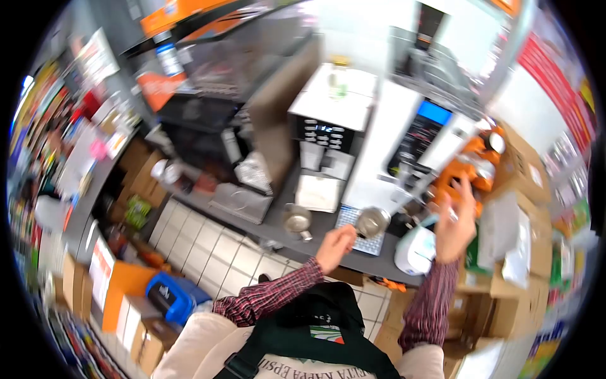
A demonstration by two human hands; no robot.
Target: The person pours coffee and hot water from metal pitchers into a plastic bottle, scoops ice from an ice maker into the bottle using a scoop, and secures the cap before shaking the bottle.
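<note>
My left hand (pixel 336 248) is closed at the handle side of a metal pitcher (pixel 372 223), above the blue-and-white drip tray (pixel 368 245) of a tall coffee machine (pixel 369 170). My right hand (pixel 456 221) is raised to the right of the machine with its fingers apart, above and beside a white rounded container (pixel 415 251). Nothing shows in it. A second metal pitcher (pixel 297 220) stands on the dark counter to the left. The machine's front has a blue-lit screen (pixel 434 112). Motion blurs the scene.
A smaller white-topped machine (pixel 334 95) with a jar on it stands left of the tall one. Orange items (pixel 464 170) and cardboard boxes (pixel 524 164) are at the right. A blue bin (pixel 177 297) and a tiled floor (pixel 211 246) lie below left.
</note>
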